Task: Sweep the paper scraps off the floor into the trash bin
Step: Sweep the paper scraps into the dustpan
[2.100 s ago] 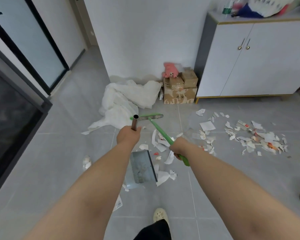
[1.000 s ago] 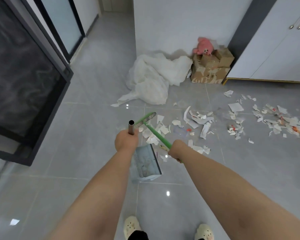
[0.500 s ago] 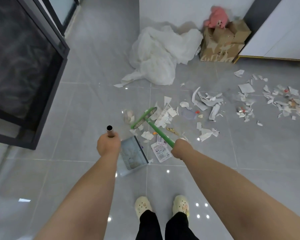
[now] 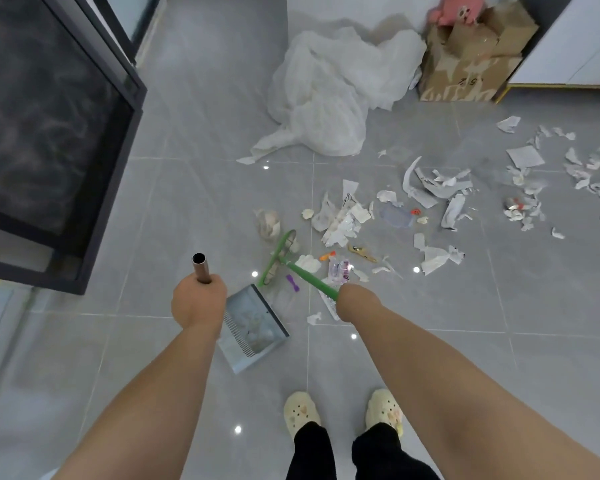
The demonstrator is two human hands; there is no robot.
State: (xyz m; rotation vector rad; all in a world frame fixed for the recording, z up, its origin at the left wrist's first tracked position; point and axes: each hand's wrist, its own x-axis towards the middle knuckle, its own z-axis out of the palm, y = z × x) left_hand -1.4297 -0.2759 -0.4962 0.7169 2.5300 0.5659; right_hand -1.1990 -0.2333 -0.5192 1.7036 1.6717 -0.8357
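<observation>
My left hand point(image 4: 199, 301) is shut on the metal handle point(image 4: 200, 267) of a grey-blue dustpan point(image 4: 253, 329), which rests on the floor with a few scraps inside. My right hand point(image 4: 355, 303) grips the green broom handle point(image 4: 307, 275); the broom head point(image 4: 278, 257) lies on the tiles just beyond the pan's lip. Torn paper scraps point(image 4: 343, 216) are strewn ahead of the broom, with more scraps point(image 4: 530, 188) spread further right. No trash bin is in view.
A crumpled white sheet point(image 4: 329, 91) lies near the wall, beside cardboard boxes point(image 4: 471, 60) topped by a pink plush toy point(image 4: 452, 8). A black-framed glass cabinet point(image 4: 49, 133) stands at left, a white cupboard point(image 4: 582, 39) at right. My slippered feet point(image 4: 343, 414) stand behind the dustpan.
The view has tilted further down toward my feet. The broom head has swept closer to the dustpan's lip, and the dustpan has shifted slightly left and nearer to me.
</observation>
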